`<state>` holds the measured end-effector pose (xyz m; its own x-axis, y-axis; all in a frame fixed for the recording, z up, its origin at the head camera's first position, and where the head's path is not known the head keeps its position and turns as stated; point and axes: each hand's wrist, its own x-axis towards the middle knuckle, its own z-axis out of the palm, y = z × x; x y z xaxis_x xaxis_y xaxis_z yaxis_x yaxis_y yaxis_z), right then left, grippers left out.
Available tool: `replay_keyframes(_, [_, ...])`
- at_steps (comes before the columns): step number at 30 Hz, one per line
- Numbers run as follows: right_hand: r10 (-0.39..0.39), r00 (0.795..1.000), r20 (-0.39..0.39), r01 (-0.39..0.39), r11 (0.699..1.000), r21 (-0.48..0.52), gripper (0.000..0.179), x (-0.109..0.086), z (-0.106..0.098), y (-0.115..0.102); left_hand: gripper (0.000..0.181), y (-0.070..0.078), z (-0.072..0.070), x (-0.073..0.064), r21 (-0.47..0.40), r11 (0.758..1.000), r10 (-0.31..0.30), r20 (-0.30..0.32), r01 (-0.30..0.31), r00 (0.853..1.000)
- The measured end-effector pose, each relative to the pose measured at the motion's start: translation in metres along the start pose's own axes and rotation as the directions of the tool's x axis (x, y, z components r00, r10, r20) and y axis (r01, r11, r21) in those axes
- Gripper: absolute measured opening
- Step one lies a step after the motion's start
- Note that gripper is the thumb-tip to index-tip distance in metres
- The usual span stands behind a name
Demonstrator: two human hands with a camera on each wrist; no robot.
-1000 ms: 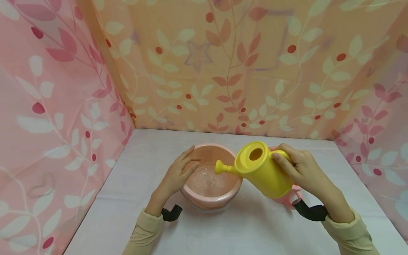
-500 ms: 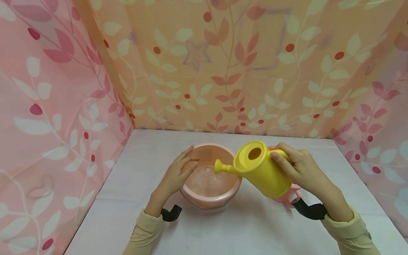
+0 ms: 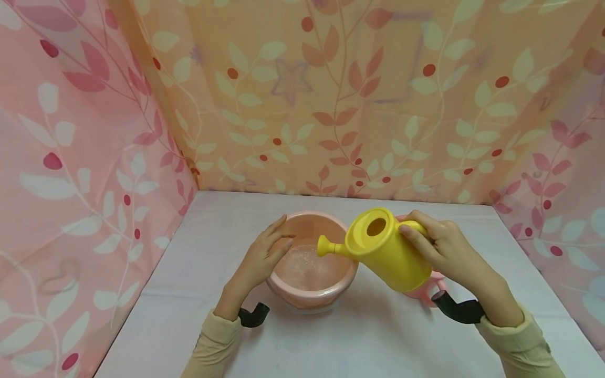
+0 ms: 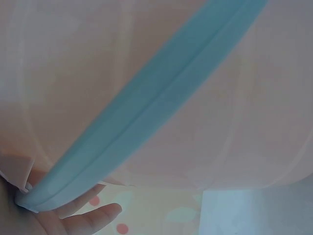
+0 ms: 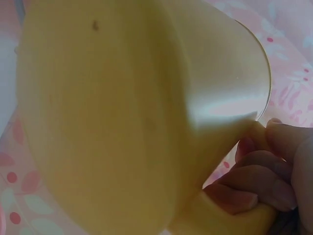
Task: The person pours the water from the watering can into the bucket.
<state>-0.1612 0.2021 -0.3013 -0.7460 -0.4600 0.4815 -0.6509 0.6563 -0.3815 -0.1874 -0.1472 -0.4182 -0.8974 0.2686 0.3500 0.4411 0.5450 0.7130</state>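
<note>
My right hand [image 3: 441, 247] grips the handle [image 5: 239, 220] of a yellow watering can [image 3: 392, 252], its fingers curled round it in the right wrist view. The can is tilted left, its spout rose [image 3: 323, 245] over a pink bowl [image 3: 314, 298]. Ripples and bubbles show on the water [image 3: 309, 268] in the bowl; a stream from the rose is too faint to make out. My left hand [image 3: 260, 257] rests at the bowl's left rim with fairly straight fingers. In the left wrist view, the bowl's wall [image 4: 195, 142] fills most of the picture, with fingers [image 4: 95, 220] showing below.
Partly hidden behind the watering can stands a pink object with a handle [image 3: 425, 291], on the right. A pale cloth [image 3: 203, 247] covers the table. Leaf-patterned curtains [image 3: 293, 131] enclose the back and sides.
Both hands, the bowl and the tilted watering can keep nearly the same places; the whole view shifts slightly. The splashing on the water looks weaker now.
</note>
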Motion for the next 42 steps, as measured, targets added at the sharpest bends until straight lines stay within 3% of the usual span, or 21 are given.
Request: replay_keyframes(42, [0.001, 1.0, 0.014, -0.001, 1.0, -0.01, 0.011, 0.001, -0.0003, 0.0001, 0.028, -0.0015, 0.001, -0.0003, -0.02, 1.0, -0.018, -0.005, 0.018, 1.0])
